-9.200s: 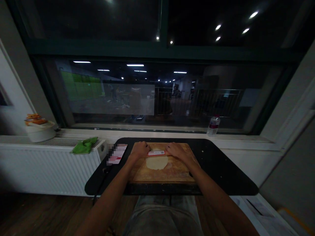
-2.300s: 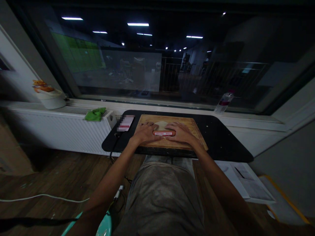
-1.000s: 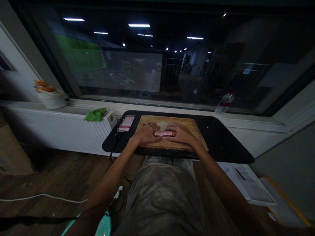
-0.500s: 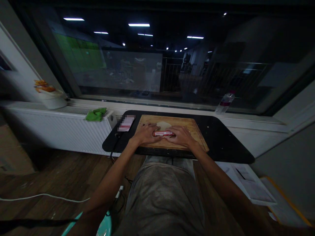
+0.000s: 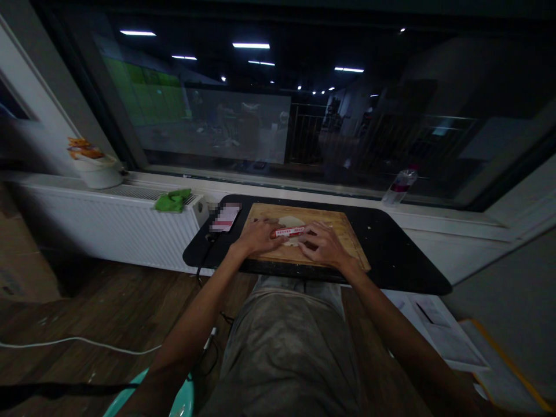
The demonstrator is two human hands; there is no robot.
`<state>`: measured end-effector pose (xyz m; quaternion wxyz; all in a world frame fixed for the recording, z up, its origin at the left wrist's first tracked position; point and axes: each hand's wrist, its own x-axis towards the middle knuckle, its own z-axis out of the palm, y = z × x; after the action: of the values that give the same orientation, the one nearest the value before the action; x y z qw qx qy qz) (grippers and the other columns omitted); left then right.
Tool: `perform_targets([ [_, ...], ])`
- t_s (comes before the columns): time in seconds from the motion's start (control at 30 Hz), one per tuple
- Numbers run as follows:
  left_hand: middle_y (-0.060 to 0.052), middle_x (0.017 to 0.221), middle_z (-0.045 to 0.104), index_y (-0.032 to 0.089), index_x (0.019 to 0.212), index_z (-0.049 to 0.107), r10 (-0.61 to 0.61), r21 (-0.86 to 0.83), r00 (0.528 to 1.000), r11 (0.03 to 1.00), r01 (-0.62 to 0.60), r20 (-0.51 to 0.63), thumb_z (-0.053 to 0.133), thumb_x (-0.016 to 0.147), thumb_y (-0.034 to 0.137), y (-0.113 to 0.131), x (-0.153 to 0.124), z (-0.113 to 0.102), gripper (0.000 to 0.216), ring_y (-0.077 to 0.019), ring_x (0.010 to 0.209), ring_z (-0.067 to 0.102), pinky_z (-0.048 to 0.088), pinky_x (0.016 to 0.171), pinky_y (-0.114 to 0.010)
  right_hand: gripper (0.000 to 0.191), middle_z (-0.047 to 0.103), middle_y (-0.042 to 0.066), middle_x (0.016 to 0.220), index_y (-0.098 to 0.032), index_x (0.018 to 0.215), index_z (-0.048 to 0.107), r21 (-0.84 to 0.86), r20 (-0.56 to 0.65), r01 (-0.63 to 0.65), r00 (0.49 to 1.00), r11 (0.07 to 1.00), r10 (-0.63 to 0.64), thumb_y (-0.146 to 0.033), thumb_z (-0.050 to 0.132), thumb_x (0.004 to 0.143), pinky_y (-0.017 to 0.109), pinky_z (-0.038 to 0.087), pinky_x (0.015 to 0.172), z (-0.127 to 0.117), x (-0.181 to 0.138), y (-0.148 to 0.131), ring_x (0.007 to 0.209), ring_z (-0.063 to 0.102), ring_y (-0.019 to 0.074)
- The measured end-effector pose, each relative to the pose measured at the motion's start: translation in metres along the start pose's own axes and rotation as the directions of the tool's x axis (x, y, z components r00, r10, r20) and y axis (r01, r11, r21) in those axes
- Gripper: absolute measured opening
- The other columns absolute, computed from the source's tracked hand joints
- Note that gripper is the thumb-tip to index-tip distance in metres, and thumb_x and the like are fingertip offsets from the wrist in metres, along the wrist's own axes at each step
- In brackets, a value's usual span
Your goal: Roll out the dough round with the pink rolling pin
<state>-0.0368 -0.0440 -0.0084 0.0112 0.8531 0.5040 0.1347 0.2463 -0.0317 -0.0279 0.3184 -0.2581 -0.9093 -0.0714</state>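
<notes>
On the wooden board point(image 5: 347, 249) lies a thin, pale flat piece of dough point(image 5: 292, 222). Across it rests a red stick with a white printed label, which looks like a wrapped sausage point(image 5: 290, 232). My left hand point(image 5: 262, 236) is closed around the left end of this sausage, thumb on the near side. At the right end, my right hand point(image 5: 324, 243) has its fingers curled and pinched on it. Both hands hide the sausage's ends and part of the dough.
The board sits on a black tabletop point(image 5: 399, 258) against the window sill. A phone point(image 5: 228, 217) lies at the table's left. A plastic bottle point(image 5: 399, 186) stands on the sill. On the radiator point(image 5: 130, 226) are a green cloth point(image 5: 172, 200) and a white pot point(image 5: 99, 174).
My right hand has shifted slightly right and its fingers are more curled, so more dough shows. The sausage is slightly more tilted. My left hand keeps its place on the sausage.
</notes>
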Motion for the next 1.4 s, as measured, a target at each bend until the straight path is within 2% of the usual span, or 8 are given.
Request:
perform_targets([
  [0.27,-0.009,0.166,0.068,0.031,0.153,0.075,-0.020,-0.001,1.000,1.000,0.020,-0.021,0.053,0.112,0.064,0.003,-0.001,-0.001,0.057,-0.0376,0.146,0.066,0.048,0.124,-0.054,0.022,0.085,0.009,0.115,-0.026,0.115,0.090,-0.011,0.183,-0.003,0.983,1.000,0.005,-0.026,0.068,0.112,0.041,0.062,0.101,0.001,0.002,-0.003,0.110,0.078,0.0261],
  [0.47,-0.009,0.160,0.072,0.033,0.150,0.078,-0.025,-0.014,0.999,1.000,0.024,-0.034,0.055,0.111,0.066,0.002,0.000,0.004,0.056,-0.0385,0.145,0.068,0.050,0.122,-0.053,0.022,0.082,0.012,0.134,-0.025,0.120,0.089,-0.075,0.307,0.030,0.952,0.997,-0.006,-0.023,0.070,0.110,0.047,0.057,0.118,-0.009,0.014,-0.008,0.129,0.075,0.0299],
  [0.63,-0.008,0.160,0.073,0.034,0.148,0.079,-0.026,-0.019,0.998,1.000,0.025,-0.052,0.057,0.111,0.065,0.001,0.001,0.004,0.054,-0.0365,0.145,0.068,0.052,0.120,-0.049,0.019,0.081,0.015,0.135,-0.021,0.116,0.086,-0.144,0.376,0.090,0.926,0.985,-0.030,-0.020,0.068,0.110,0.051,0.056,0.120,-0.009,0.021,-0.011,0.129,0.075,0.0313],
  [0.9,-0.010,0.154,0.076,0.030,0.144,0.081,-0.022,-0.014,0.999,1.000,0.021,-0.048,0.057,0.110,0.065,0.002,0.001,0.001,0.054,-0.0359,0.140,0.071,0.055,0.117,-0.045,0.016,0.082,0.017,0.129,-0.017,0.111,0.081,-0.180,0.401,0.090,0.916,0.980,-0.011,-0.014,0.066,0.109,0.050,0.056,0.121,-0.005,0.023,-0.016,0.125,0.077,0.0304],
  [1.07,-0.009,0.158,0.074,0.031,0.145,0.081,-0.032,-0.038,0.998,0.999,0.030,-0.049,0.057,0.110,0.067,0.001,0.001,0.002,0.056,-0.0367,0.143,0.069,0.052,0.122,-0.049,0.019,0.082,0.015,0.126,-0.019,0.108,0.084,-0.125,0.348,0.065,0.937,0.990,-0.018,-0.011,0.067,0.107,0.050,0.056,0.120,-0.005,0.022,-0.016,0.124,0.077,0.0313],
  [1.17,-0.010,0.149,0.079,0.029,0.142,0.082,-0.033,-0.054,0.999,0.998,0.032,-0.033,0.057,0.109,0.068,0.000,0.002,0.002,0.057,-0.0358,0.141,0.070,0.053,0.121,-0.047,0.020,0.082,0.014,0.122,-0.021,0.108,0.086,-0.118,0.318,0.038,0.948,0.992,0.001,-0.012,0.068,0.106,0.053,0.056,0.119,-0.004,0.015,-0.015,0.122,0.076,0.0318],
  [1.27,-0.010,0.143,0.081,0.030,0.142,0.082,-0.030,-0.053,0.999,0.998,0.028,-0.027,0.058,0.109,0.067,0.000,0.002,0.003,0.055,-0.0356,0.140,0.070,0.053,0.120,-0.047,0.023,0.082,0.011,0.119,-0.024,0.113,0.088,-0.049,0.286,-0.019,0.958,0.999,0.032,-0.012,0.069,0.105,0.050,0.057,0.116,-0.007,0.007,-0.014,0.119,0.076,0.0299],
  [1.4,-0.010,0.148,0.079,0.032,0.147,0.080,-0.039,-0.044,0.999,0.998,0.038,-0.027,0.058,0.109,0.066,0.000,0.002,0.004,0.055,-0.0363,0.141,0.070,0.053,0.121,-0.048,0.031,0.081,0.010,0.126,-0.027,0.121,0.089,0.066,0.262,-0.094,0.962,0.993,0.074,-0.011,0.070,0.103,0.047,0.058,0.114,-0.011,0.002,-0.014,0.125,0.074,0.0296],
])
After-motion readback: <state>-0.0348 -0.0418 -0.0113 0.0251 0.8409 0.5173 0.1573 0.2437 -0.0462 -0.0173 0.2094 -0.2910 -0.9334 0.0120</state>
